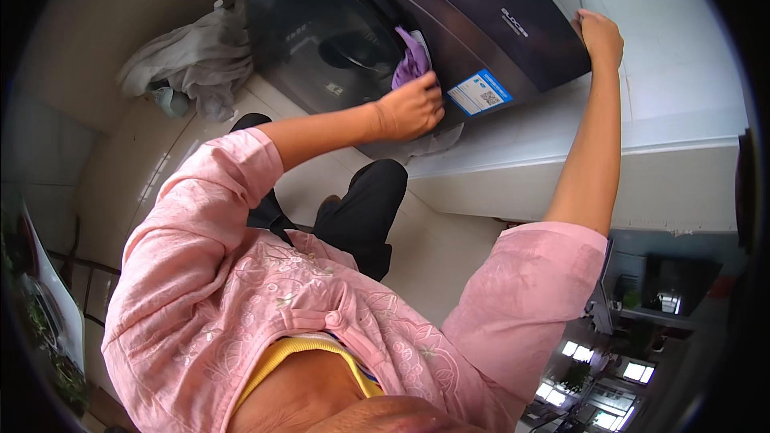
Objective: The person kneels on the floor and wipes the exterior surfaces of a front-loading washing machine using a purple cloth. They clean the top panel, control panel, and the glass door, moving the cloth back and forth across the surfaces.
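In front of me stands a dark front-loading washing machine [481,18], its round door [325,30] closed. My left hand [412,108] grips a crumpled purple cloth [413,60] against the door's rim, over part of a whitish patch there. The fingertips are partly hidden. Up at the right, my right hand [600,39] has its fingers curled around the top corner of the machine. Between the two hands, a blue and white label [479,92] with a printed code is stuck to the front panel.
A heap of grey cloth [198,60] lies on the tiled floor beside the machine. A white ledge [674,144] runs along the right. My bent knee [382,186] is close below the machine. Plants [66,373] show at the lower left.
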Demonstrator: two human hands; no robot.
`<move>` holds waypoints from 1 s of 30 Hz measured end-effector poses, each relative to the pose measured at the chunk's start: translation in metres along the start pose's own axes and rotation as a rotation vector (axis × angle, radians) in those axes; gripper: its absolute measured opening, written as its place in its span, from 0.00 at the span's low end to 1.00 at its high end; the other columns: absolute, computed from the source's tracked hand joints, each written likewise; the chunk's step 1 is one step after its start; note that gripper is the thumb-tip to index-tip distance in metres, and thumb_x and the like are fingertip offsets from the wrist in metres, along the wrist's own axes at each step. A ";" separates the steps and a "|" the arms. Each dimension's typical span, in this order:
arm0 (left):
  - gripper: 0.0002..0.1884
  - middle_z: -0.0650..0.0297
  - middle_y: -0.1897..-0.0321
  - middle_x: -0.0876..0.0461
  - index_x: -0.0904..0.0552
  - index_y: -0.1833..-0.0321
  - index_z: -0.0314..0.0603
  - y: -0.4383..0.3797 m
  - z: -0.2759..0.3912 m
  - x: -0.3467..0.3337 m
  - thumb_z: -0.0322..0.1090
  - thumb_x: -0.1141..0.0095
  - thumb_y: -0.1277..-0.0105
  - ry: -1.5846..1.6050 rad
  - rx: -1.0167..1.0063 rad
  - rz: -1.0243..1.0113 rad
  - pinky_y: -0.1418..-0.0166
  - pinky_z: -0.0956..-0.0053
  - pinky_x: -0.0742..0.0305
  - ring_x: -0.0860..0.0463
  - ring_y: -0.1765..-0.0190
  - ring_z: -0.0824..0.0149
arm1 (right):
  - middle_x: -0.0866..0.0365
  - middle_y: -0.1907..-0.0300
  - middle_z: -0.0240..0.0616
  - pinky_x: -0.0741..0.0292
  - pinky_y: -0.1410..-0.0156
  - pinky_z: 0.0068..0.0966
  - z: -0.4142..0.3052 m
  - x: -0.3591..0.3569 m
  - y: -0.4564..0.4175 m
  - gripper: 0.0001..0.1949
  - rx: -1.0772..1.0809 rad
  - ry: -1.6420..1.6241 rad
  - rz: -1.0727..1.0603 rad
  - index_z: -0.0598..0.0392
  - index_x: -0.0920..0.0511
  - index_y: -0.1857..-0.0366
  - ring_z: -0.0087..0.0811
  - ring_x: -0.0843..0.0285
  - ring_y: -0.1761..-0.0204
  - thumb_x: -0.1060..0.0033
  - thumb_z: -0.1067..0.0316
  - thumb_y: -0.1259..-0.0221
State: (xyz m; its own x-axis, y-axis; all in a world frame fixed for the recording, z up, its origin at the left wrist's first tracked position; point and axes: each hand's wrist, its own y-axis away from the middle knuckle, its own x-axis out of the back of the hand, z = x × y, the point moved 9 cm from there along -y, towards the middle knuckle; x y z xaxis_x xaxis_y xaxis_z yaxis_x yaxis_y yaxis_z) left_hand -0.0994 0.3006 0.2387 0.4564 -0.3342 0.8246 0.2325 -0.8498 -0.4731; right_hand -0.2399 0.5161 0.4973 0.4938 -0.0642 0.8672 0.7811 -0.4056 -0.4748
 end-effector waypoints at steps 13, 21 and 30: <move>0.11 0.69 0.58 0.20 0.15 0.57 0.52 0.028 -0.027 0.040 0.36 0.42 0.43 0.034 -0.032 0.187 0.26 0.58 0.37 0.23 0.44 0.65 | 0.12 0.49 0.42 0.24 0.39 0.39 0.011 -0.008 -0.022 0.18 0.183 0.175 0.088 0.41 0.12 0.53 0.50 0.17 0.44 0.46 0.49 0.38; 0.15 0.53 0.56 0.19 0.19 0.52 0.38 0.087 -0.202 0.102 0.29 0.45 0.44 0.029 0.531 0.268 0.41 0.55 0.30 0.22 0.47 0.49 | 0.14 0.53 0.61 0.20 0.42 0.44 -0.014 0.018 0.006 0.18 -0.032 0.036 0.083 0.63 0.13 0.60 0.57 0.16 0.47 0.40 0.60 0.49; 0.18 0.60 0.46 0.15 0.17 0.45 0.48 0.080 -0.179 0.080 0.30 0.43 0.39 -0.092 0.430 0.303 0.31 0.59 0.34 0.19 0.39 0.59 | 0.14 0.51 0.60 0.19 0.43 0.45 -0.015 0.015 -0.001 0.18 -0.011 0.032 0.081 0.63 0.13 0.58 0.56 0.15 0.47 0.39 0.60 0.47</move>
State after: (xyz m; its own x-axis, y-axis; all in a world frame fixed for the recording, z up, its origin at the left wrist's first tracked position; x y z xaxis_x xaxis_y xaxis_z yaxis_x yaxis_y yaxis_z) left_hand -0.1979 0.1329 0.3223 0.6263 -0.4852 0.6101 0.4012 -0.4705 -0.7860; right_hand -0.2392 0.5022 0.5130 0.5426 -0.1264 0.8304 0.7346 -0.4080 -0.5421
